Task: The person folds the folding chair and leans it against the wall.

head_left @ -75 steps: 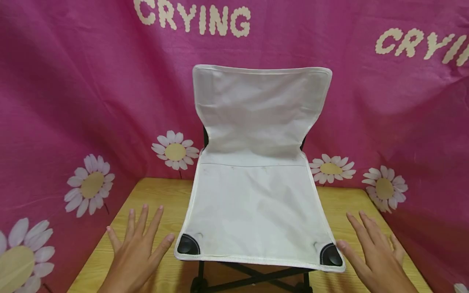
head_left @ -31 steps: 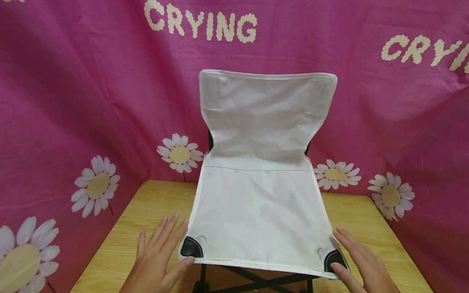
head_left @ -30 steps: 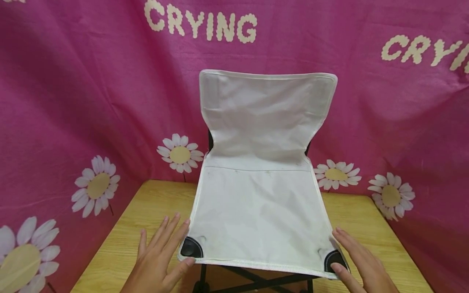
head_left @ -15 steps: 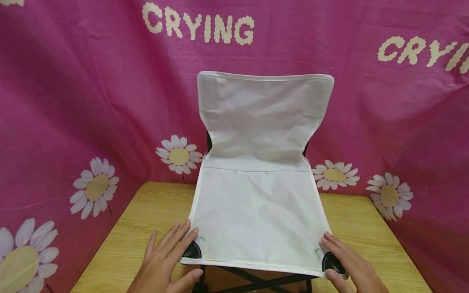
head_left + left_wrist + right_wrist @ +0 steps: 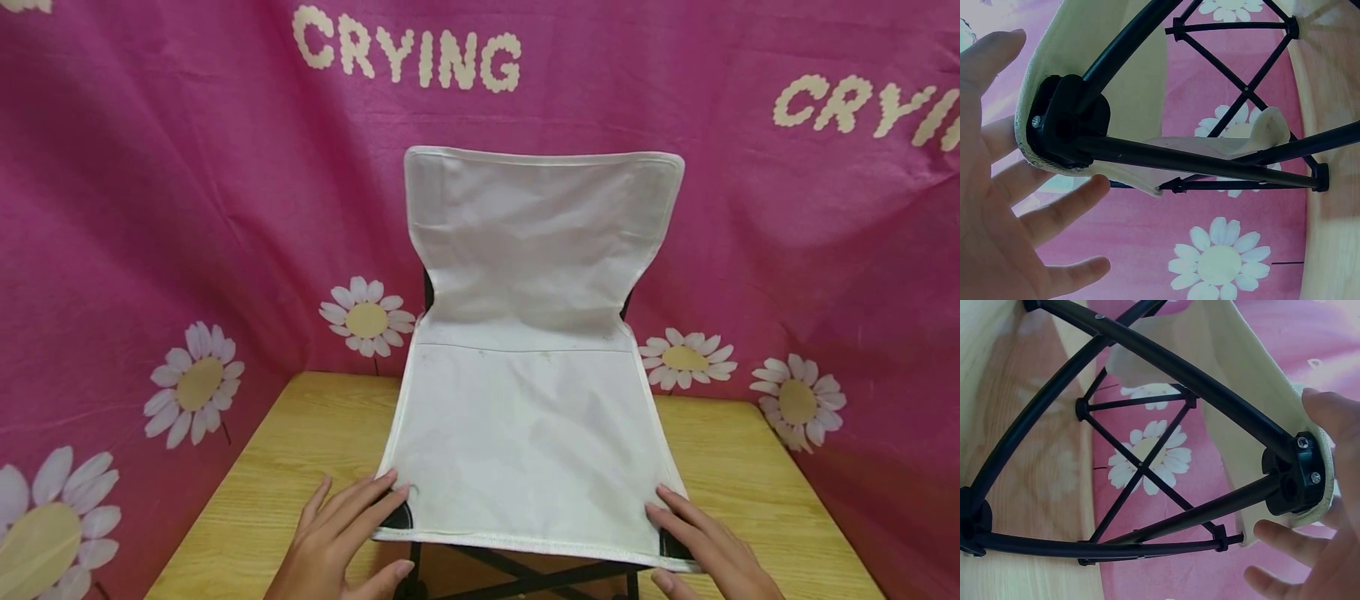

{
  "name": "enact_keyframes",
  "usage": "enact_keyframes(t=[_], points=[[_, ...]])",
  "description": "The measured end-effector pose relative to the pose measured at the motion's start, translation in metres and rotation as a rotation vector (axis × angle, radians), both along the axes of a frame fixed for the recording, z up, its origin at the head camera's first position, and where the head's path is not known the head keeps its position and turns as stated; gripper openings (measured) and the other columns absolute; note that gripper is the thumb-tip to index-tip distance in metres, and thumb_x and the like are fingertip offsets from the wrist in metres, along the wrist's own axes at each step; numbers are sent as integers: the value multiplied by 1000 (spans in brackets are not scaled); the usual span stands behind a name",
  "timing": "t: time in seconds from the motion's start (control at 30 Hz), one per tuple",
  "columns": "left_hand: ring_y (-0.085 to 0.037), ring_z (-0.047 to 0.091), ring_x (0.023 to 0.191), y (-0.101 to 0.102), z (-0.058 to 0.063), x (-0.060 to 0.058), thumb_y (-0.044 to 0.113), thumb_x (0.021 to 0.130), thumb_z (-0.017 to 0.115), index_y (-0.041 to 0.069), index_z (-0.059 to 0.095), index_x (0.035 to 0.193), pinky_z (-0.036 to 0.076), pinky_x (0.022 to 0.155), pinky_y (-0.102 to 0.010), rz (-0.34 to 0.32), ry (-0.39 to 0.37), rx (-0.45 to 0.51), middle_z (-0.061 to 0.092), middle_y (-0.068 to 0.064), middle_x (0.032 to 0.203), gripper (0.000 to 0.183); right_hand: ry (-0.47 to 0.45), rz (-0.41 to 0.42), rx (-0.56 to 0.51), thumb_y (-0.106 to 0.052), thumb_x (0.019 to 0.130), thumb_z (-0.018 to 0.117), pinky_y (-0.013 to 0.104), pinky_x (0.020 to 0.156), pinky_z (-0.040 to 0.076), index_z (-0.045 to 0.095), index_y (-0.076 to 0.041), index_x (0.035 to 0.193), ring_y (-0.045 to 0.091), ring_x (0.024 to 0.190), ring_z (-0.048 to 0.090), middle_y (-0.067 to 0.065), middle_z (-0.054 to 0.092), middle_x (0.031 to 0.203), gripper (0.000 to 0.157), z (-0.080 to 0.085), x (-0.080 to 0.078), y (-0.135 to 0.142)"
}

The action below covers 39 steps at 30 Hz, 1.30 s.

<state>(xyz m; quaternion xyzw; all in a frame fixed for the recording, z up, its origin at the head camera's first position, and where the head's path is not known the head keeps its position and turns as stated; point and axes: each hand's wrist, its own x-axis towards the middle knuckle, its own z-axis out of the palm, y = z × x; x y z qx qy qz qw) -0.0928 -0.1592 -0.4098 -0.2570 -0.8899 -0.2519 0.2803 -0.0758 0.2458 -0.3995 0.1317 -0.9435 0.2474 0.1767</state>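
A folding camping chair [image 5: 525,433] with white fabric stands in front of me, unfolded, its backrest at the rear. My left hand [image 5: 330,537] lies at the front left corner, its straight fingers over the black corner patch [image 5: 399,518]. At the front right corner, my right hand [image 5: 712,542] rests its extended fingers over the other patch [image 5: 672,546]. Both thumbs stay spread, below the front edge. From beneath, the left wrist view has the left hand [image 5: 997,212] beside the black corner joint [image 5: 1069,119]; the right wrist view has the right hand [image 5: 1335,569] likewise.
The chair stands on a wooden surface [image 5: 270,467] with light grain. Pink cloth [image 5: 225,150] with daisies and lettering hangs behind and on both sides. Black crossed tubes [image 5: 1141,464] form the chair's legs and frame.
Both hands have come inward from beside the chair onto its front corners, and the fingers now cover part of the black patches. The chair looks the same; the head view has shifted slightly.
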Motion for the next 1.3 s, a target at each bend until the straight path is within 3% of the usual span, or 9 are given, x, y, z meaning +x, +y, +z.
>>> enact_keyframes(t=[0.07,0.23,0.33,0.43,0.57,0.73,0.97,1.07,1.3], points=[[-20,49,125,-1,-1,0,42,76,79,25,56,136,26,101,-66,-10,21,9,53,3,139,67,59,-5,-16,-36,77,81,-3,91,15,56,-39,131,2,120,45,-13,51,138,60,-2,2,-2],[-18,52,123,-2,-4,1,43,75,80,25,58,134,32,97,-64,-10,59,32,54,4,137,65,126,14,-48,-31,76,83,-1,92,24,61,-35,127,-3,117,48,-10,54,134,56,-6,5,-2],[-16,53,120,-2,-4,2,44,76,79,25,59,133,29,107,-49,-8,84,49,56,4,136,63,159,60,-31,-24,73,85,0,91,28,62,-31,127,-6,116,46,-7,55,134,59,-8,3,3],[-15,55,118,-2,-4,4,45,76,79,25,60,131,19,113,-30,-6,92,63,57,5,134,61,191,107,-4,-18,68,87,0,90,29,63,-28,128,-10,118,42,-6,56,134,65,-10,0,9],[-15,56,116,-2,-4,6,44,76,79,26,61,130,13,112,-19,8,65,72,58,6,133,60,244,150,16,-12,64,88,1,91,31,63,-23,128,-12,122,41,-4,57,134,70,-12,-3,14],[-15,56,117,-2,-6,5,40,77,79,25,62,129,16,111,-16,10,45,95,59,5,132,57,271,144,-17,-9,62,89,2,89,34,64,-21,127,-12,119,44,-3,59,132,70,-16,-2,14],[-12,59,115,0,-15,-2,39,82,76,18,67,123,26,109,-17,-42,148,175,63,-1,126,47,277,131,-25,-6,60,89,2,88,36,66,-19,124,-13,116,46,-2,60,130,69,-19,-2,14],[-11,59,114,0,-18,-5,33,81,78,15,67,121,28,107,-17,-69,169,214,65,-3,123,45,276,121,-27,-6,60,89,2,87,36,66,-20,124,-14,116,46,-2,60,130,69,-19,-3,13],[-10,61,111,2,-20,-8,36,89,68,14,69,117,31,105,-15,-82,180,265,66,-5,120,36,261,122,-48,-3,61,88,2,89,35,66,-20,124,-13,117,46,-2,59,130,69,-20,-3,14]])
